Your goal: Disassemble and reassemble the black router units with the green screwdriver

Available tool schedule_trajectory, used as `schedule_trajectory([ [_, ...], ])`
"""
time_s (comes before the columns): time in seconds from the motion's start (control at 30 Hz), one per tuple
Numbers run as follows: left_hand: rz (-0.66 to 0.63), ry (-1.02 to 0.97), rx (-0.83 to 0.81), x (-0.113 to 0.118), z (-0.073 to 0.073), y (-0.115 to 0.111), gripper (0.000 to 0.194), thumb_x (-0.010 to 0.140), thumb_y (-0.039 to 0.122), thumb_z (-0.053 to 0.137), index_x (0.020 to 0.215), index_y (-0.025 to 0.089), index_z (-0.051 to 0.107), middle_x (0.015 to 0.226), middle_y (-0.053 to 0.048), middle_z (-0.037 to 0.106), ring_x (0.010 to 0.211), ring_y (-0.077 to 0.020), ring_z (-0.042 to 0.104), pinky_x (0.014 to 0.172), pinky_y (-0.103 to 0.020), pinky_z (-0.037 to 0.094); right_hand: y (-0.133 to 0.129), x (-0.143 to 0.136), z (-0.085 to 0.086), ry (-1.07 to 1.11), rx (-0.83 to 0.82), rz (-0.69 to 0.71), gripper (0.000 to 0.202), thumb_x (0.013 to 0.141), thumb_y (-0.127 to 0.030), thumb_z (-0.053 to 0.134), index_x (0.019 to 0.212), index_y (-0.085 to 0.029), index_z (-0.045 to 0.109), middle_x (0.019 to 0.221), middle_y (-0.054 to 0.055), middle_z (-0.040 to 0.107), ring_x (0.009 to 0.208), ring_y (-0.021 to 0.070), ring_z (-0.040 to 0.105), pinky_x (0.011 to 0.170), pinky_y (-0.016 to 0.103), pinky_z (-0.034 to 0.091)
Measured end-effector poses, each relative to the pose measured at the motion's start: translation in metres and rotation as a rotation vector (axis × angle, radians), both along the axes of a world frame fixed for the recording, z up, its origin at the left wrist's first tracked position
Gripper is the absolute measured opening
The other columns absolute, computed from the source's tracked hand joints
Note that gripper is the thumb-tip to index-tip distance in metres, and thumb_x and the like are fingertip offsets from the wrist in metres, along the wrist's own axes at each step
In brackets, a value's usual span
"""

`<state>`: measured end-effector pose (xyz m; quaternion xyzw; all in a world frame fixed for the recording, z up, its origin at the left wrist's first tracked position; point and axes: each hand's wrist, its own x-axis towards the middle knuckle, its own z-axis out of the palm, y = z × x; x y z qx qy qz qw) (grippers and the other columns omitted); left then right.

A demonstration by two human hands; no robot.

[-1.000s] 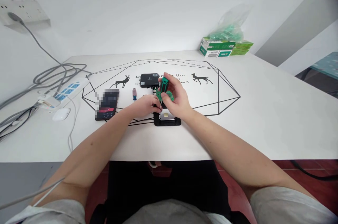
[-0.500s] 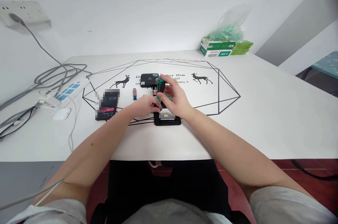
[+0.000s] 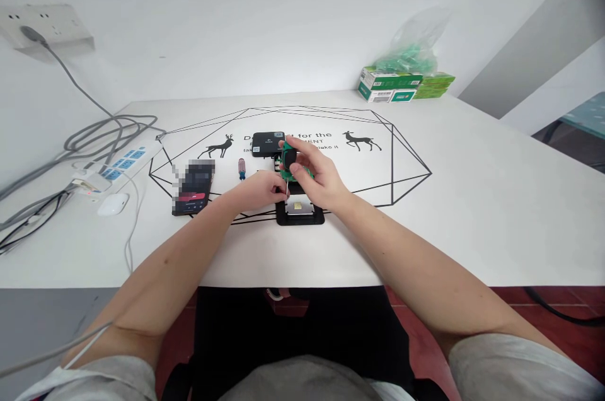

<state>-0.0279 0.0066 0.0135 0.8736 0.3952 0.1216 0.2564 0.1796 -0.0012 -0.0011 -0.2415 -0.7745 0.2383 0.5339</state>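
My right hand (image 3: 320, 175) is closed round the green and black handle of a screwdriver (image 3: 288, 155), held nearly upright. Its thin metal shaft points down into an opened black device (image 3: 300, 220), which has a silver plate with a pale yellow square in its near half. Beside the screwdriver's tip, the fingertips of my left hand (image 3: 261, 190) are pinched together over the device's left edge; whatever they grip is too small to tell. Part of a green circuit board shows behind my right fingers. Just beyond lies a flat black cover (image 3: 267, 144) with small labels.
A small clear-handled screwdriver (image 3: 242, 168) and a phone (image 3: 193, 188) lie to the left. Farther left are a white earphone case (image 3: 113, 204), a power strip (image 3: 123, 164) and coiled grey cables (image 3: 111, 130). Green and white boxes (image 3: 390, 82) with a plastic bag stand against the wall.
My right thumb and fingers have shifted round the screwdriver's handle, with the thumb now higher and farther right. My left hand stays by the tip. The device has not visibly moved.
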Motion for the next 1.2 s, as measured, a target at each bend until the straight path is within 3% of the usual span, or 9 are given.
schedule_trajectory([
  [0.2, -0.016, -0.050, 0.070, -0.003, 0.003, -0.002, 0.021, 0.091, 0.012, 0.061, 0.085, 0.022, 0.078, 0.089, -0.001, 0.078, 0.082, -0.0191, 0.071, 0.081, -0.030, 0.056, 0.001, -0.001, 0.004, 0.024, 0.051, -0.088, 0.044, 0.105, -0.047, 0.061, 0.148, -0.035, 0.063, 0.128, 0.008, 0.073, 0.098, 0.0244, 0.069, 0.089, 0.050, 0.068],
  [0.33, 0.130, -0.060, 0.217, -0.010, 0.005, 0.003, 0.022, 0.095, 0.016, 0.056, 0.092, 0.021, 0.077, 0.091, -0.003, 0.076, 0.087, -0.0223, 0.069, 0.084, -0.034, 0.054, 0.003, 0.000, 0.005, 0.047, 0.077, -0.148, 0.046, 0.099, -0.053, 0.073, 0.141, -0.037, 0.066, 0.111, 0.005, 0.068, 0.093, 0.0238, 0.064, 0.086, 0.049, 0.063],
  [0.47, 0.195, 0.108, 0.323, -0.022, 0.000, 0.015, 0.022, 0.095, 0.019, 0.056, 0.091, 0.021, 0.077, 0.094, -0.007, 0.075, 0.096, -0.0279, 0.069, 0.090, -0.039, 0.055, 0.000, 0.003, 0.010, 0.072, 0.080, -0.114, 0.037, 0.108, -0.053, 0.060, 0.140, -0.037, 0.070, 0.102, 0.004, 0.067, 0.091, 0.0222, 0.062, 0.091, 0.049, 0.060],
  [0.57, 0.233, 0.224, 0.364, -0.028, -0.006, 0.021, 0.027, 0.096, 0.018, 0.056, 0.108, 0.020, 0.080, 0.111, -0.011, 0.075, 0.112, -0.0325, 0.067, 0.101, -0.045, 0.054, 0.000, 0.004, 0.012, 0.102, 0.031, -0.095, 0.035, 0.111, -0.053, 0.053, 0.136, -0.037, 0.071, 0.099, 0.003, 0.067, 0.090, 0.0216, 0.063, 0.092, 0.050, 0.060],
  [0.8, 0.344, 0.420, 0.362, -0.025, -0.013, 0.021, 0.036, 0.101, 0.027, 0.062, 0.135, 0.018, 0.074, 0.134, -0.017, 0.069, 0.133, -0.0407, 0.058, 0.108, -0.054, 0.050, 0.004, -0.002, 0.010, 0.341, -0.100, -0.066, 0.031, 0.097, -0.056, 0.078, 0.115, -0.035, 0.066, 0.129, 0.004, 0.063, 0.110, 0.0209, 0.070, 0.079, 0.038, 0.067],
  [0.9, 0.383, 0.453, 0.378, -0.024, -0.012, 0.019, 0.038, 0.101, 0.028, 0.063, 0.137, 0.019, 0.073, 0.140, -0.017, 0.067, 0.136, -0.0417, 0.053, 0.109, -0.055, 0.047, 0.003, -0.004, 0.009, 0.376, -0.201, -0.009, 0.038, 0.094, -0.054, 0.082, 0.112, -0.034, 0.056, 0.141, 0.003, 0.066, 0.104, 0.0191, 0.077, 0.081, 0.040, 0.069],
  [1.0, 0.394, 0.496, 0.402, -0.024, -0.013, 0.019, 0.033, 0.103, 0.025, 0.059, 0.131, 0.019, 0.076, 0.138, -0.017, 0.068, 0.135, -0.0412, 0.052, 0.108, -0.056, 0.045, 0.003, -0.006, 0.007, 0.372, -0.198, -0.069, 0.043, 0.091, -0.054, 0.085, 0.111, -0.033, 0.053, 0.131, 0.002, 0.073, 0.093, 0.0172, 0.076, 0.084, 0.042, 0.068],
  [1.1, 0.390, 0.505, 0.414, -0.023, -0.017, 0.019, 0.030, 0.104, 0.022, 0.056, 0.123, 0.020, 0.080, 0.131, -0.017, 0.071, 0.131, -0.0404, 0.053, 0.106, -0.055, 0.044, 0.004, -0.006, 0.005, 0.367, -0.145, -0.160, 0.043, 0.089, -0.056, 0.087, 0.112, -0.033, 0.058, 0.120, 0.002, 0.078, 0.099, 0.0193, 0.074, 0.093, 0.044, 0.066],
  [1.2, 0.399, 0.479, 0.420, -0.023, -0.021, 0.021, 0.030, 0.105, 0.020, 0.055, 0.118, 0.022, 0.082, 0.127, -0.017, 0.072, 0.128, -0.0394, 0.054, 0.103, -0.054, 0.044, 0.003, -0.004, 0.005, 0.343, -0.142, -0.158, 0.039, 0.095, -0.059, 0.079, 0.120, -0.033, 0.066, 0.127, 0.004, 0.079, 0.107, 0.0219, 0.075, 0.098, 0.047, 0.065],
])
